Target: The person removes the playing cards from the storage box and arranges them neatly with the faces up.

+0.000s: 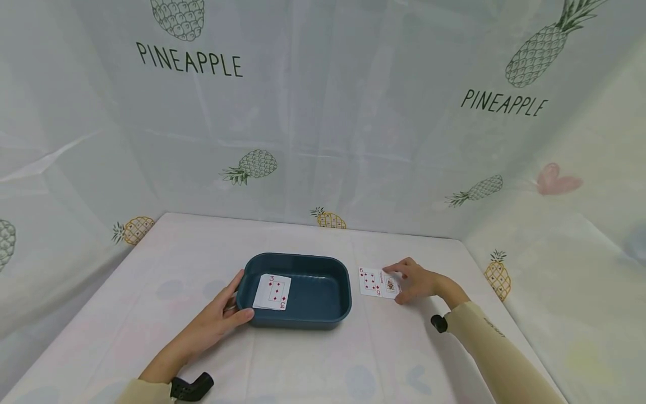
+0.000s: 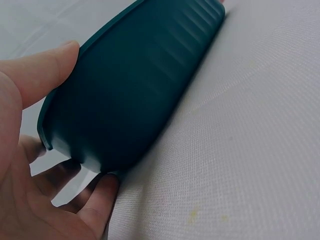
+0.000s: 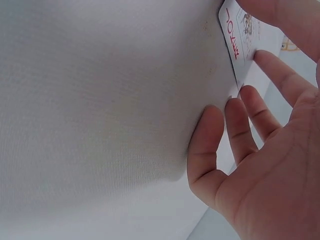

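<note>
A dark blue rectangular tray (image 1: 308,297) stands on the table, and the three of diamonds (image 1: 272,292) lies face up in its left part. At the tray's left end, my left hand (image 1: 225,312) grips the wall, thumb at the rim and fingers curled around the corner. To the right of the tray lie the six of diamonds (image 1: 370,282) and a joker card (image 1: 390,284), side by side and overlapping. My right hand (image 1: 416,281) spans the joker between thumb and index finger at opposite edges. The right wrist view shows the joker (image 3: 240,30) beneath those two fingers, the other fingers loosely bent.
A pale cloth (image 1: 313,367) covers the table. Behind and at both sides hang sheets (image 1: 313,112) printed with pineapples. Dark wrist camera mounts (image 1: 193,387) sit at both sleeves.
</note>
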Motion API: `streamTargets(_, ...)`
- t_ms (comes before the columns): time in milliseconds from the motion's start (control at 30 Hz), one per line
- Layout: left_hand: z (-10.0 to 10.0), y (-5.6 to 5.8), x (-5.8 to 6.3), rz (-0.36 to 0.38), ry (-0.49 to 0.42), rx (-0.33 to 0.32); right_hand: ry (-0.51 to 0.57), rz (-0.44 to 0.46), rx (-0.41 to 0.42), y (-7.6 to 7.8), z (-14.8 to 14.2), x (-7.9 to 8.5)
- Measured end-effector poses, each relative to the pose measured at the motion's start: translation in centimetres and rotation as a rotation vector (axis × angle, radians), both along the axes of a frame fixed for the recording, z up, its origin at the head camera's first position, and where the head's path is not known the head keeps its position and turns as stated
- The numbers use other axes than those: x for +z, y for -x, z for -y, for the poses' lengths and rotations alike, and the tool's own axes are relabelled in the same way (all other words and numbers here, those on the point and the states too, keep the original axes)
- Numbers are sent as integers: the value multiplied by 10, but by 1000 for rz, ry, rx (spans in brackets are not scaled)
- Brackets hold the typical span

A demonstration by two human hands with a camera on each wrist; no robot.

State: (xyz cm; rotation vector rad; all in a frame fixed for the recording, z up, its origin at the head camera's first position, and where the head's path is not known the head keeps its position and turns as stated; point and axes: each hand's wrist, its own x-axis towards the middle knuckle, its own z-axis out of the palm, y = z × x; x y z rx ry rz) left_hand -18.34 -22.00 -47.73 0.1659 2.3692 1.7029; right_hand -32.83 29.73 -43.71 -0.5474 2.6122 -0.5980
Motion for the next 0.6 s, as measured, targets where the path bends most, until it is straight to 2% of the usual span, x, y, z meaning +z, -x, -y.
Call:
streamTargets(400, -1, -2, 1, 9, 23, 13, -16, 8, -16, 2, -1, -2)
streamTargets(600, -2, -1, -1, 16, 37, 24, -21, 25, -23, 3, -5, 2)
